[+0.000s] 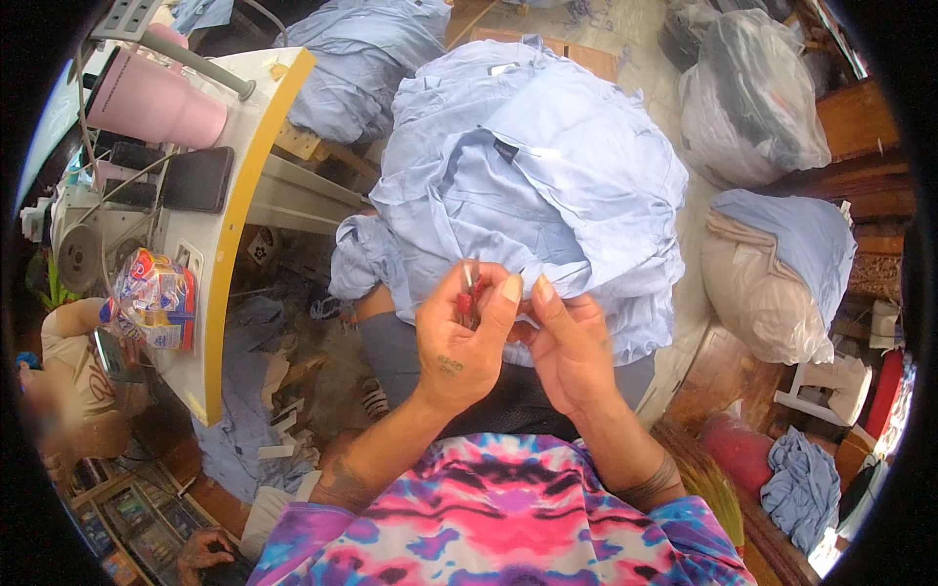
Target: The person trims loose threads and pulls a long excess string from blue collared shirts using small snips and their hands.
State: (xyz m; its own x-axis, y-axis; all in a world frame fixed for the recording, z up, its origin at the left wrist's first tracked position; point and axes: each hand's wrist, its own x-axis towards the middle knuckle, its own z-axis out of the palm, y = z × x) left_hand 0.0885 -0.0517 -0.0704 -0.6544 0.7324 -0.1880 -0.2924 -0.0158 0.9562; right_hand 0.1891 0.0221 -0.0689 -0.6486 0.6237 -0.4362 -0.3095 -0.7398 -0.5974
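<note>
A heap of light blue garments (611, 166) fills my lap, with a shirt opened at its neck on top and a dark label (505, 149) inside the collar. My left hand (459, 342) is closed around a small red-handled tool with a metal tip (468, 293); its exact kind is partly hidden by the fingers. The thumb of that hand also pinches the near edge of the blue cloth. Beside it, my right hand (572, 347) has thumb and fingers pressed together on the same edge. The fingertips of both hands nearly meet.
At left stands a yellow-edged white table (249, 176) with a pink tumbler (161, 103), a phone (197, 180) and snack packs (154, 303). Another person (83, 361) sits beyond it. Plastic-wrapped bundles (757, 98) and a cloth-filled sack (772, 278) stand right. More blue cloth (366, 59) lies behind.
</note>
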